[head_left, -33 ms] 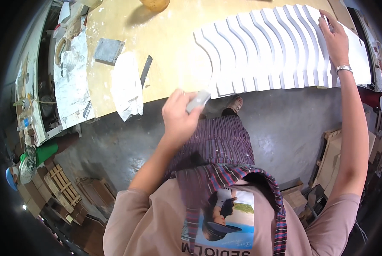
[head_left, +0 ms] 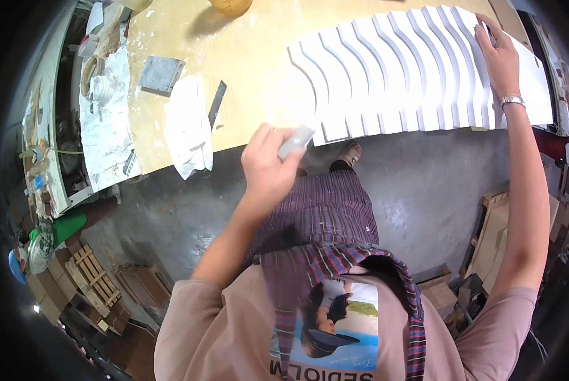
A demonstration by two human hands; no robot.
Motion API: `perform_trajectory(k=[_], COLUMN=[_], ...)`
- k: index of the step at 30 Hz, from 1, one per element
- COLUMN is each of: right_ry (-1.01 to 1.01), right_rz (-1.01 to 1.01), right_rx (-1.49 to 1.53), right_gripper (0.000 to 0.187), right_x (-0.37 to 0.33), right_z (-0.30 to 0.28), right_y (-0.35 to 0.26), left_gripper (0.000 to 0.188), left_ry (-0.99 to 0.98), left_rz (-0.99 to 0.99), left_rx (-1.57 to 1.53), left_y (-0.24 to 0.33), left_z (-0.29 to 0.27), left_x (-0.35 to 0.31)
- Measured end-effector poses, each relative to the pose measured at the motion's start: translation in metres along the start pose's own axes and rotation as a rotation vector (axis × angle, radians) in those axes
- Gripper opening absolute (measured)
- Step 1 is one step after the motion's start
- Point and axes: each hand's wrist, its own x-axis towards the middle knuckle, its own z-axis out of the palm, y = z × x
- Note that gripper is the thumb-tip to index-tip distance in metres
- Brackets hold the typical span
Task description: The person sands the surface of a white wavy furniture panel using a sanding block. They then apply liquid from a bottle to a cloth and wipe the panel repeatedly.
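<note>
No change from the earlier frame: my left hand [head_left: 268,168] still keeps its grip clamped on a small grey sanding block [head_left: 295,141] at frame centre, just off the near edge of the table [head_left: 252,63]. My right hand [head_left: 497,54] stays flat, fingers spread, holding nothing, on the white ribbed wave panel [head_left: 411,76] at upper right. A white cloth [head_left: 188,127] drapes over the table edge at upper left. Container contents cannot be told.

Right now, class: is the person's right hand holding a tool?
No. The right hand lies flat and empty on the white wavy panel; the left hand grips a small grey block.
</note>
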Motion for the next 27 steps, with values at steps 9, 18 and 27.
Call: perform_trajectory(k=[9, 18, 27], right_ry=[-0.018, -0.029, -0.027], right_rz=[0.022, 0.084, 0.076], right_rx=[-0.038, -0.081, -0.048], right_gripper=[0.038, 0.038, 0.037], right_x=[-0.003, -0.002, -0.003], right_z=[-0.004, -0.001, -0.004], right_y=[-0.017, -0.014, -0.007], left_gripper=[0.024, 0.026, 0.024], left_ry=[-0.052, -0.094, -0.016], left_rz=[0.088, 0.136, 0.182], left_rx=[-0.005, 0.003, 0.069], left_y=[-0.011, -0.016, -0.008], left_z=[-0.002, -0.005, -0.001], left_x=[-0.026, -0.029, -0.002])
